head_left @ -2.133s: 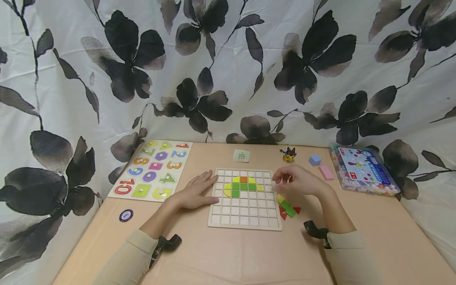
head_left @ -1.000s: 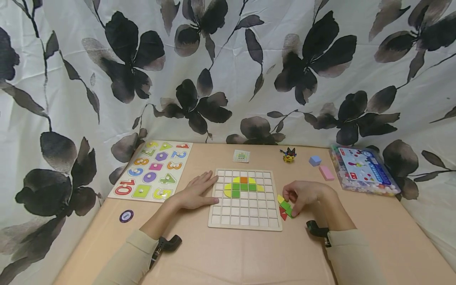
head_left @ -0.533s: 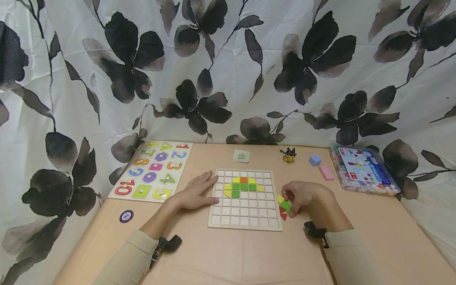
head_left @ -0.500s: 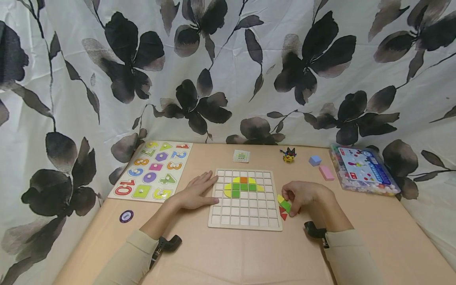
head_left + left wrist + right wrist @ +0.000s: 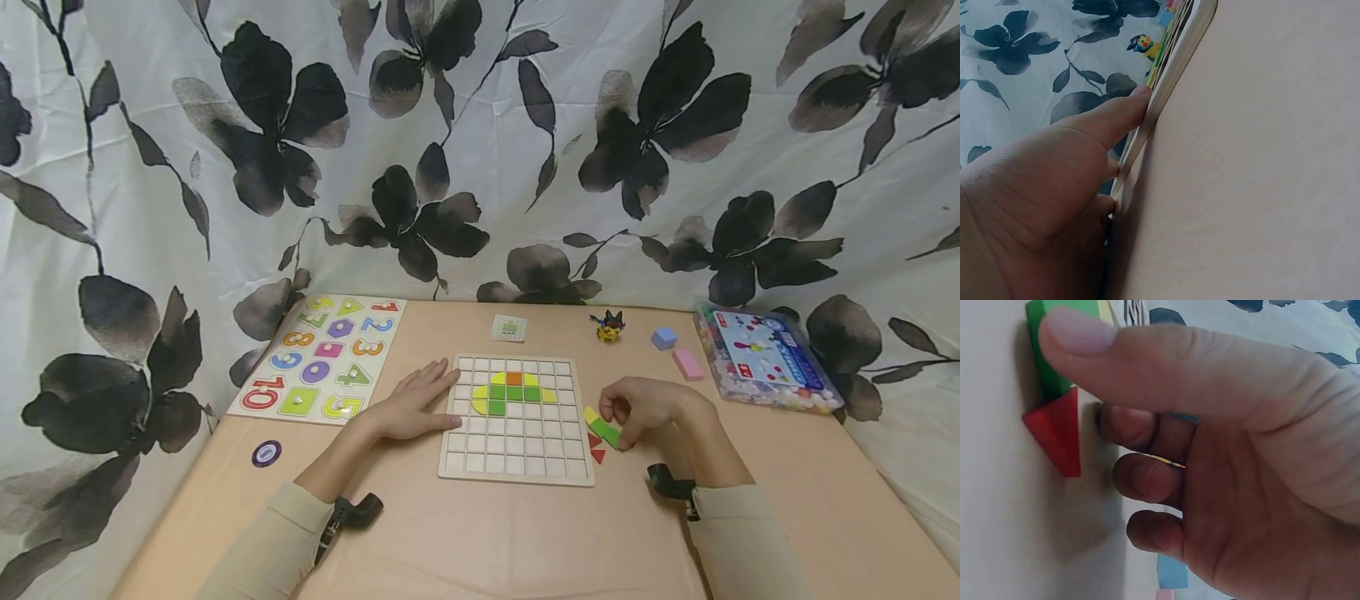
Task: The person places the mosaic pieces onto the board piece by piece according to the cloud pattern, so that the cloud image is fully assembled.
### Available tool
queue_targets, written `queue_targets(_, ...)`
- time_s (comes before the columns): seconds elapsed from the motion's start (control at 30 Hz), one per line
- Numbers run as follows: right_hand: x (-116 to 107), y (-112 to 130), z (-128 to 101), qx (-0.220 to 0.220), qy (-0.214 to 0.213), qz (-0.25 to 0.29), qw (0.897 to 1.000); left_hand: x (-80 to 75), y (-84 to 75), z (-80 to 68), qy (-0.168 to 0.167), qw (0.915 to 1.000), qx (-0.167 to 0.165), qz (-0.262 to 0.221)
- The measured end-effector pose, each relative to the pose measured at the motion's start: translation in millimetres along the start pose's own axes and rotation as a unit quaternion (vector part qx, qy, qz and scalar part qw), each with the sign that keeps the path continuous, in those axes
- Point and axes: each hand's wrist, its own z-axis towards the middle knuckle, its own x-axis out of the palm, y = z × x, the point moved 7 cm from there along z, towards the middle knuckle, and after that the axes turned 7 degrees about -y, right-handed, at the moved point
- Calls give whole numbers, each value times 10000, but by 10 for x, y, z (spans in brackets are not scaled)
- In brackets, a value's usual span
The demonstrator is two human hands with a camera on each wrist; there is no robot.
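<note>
My left hand (image 5: 408, 407) lies with fingers spread at the left edge of a white gridded board (image 5: 517, 458); the left wrist view shows its thumb (image 5: 1116, 119) on the rim. Green, yellow and orange tiles (image 5: 497, 400) fill part of the grid. My right hand (image 5: 648, 408) is beside the board's right edge, thumb and index apart, other fingers loosely curled. Between them shows a row of green tiles (image 5: 604, 432) with a yellow one (image 5: 591, 415) at its end. In the right wrist view the thumb overlaps a green block (image 5: 1054, 362), close to a red triangle (image 5: 1060, 431).
Two red triangles (image 5: 597, 456) lie near the board. Behind it are a small pattern card (image 5: 509, 327) and a toy figure (image 5: 607, 326). A number board (image 5: 315, 358) and a round disc (image 5: 266, 454) are left; blue (image 5: 663, 337) and pink blocks (image 5: 687, 364) and a bead box (image 5: 768, 358) are right.
My right hand came down from the board's right edge to the loose tiles, then drew slightly back. The green tiles have shifted into a straighter row. My left hand stays put.
</note>
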Motion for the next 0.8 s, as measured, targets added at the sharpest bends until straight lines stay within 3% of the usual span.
queue_targets(0.8, -64, -15, -8, -535, -16, 370, 9979, 13, 13, 6, 19, 10000, -13, 1)
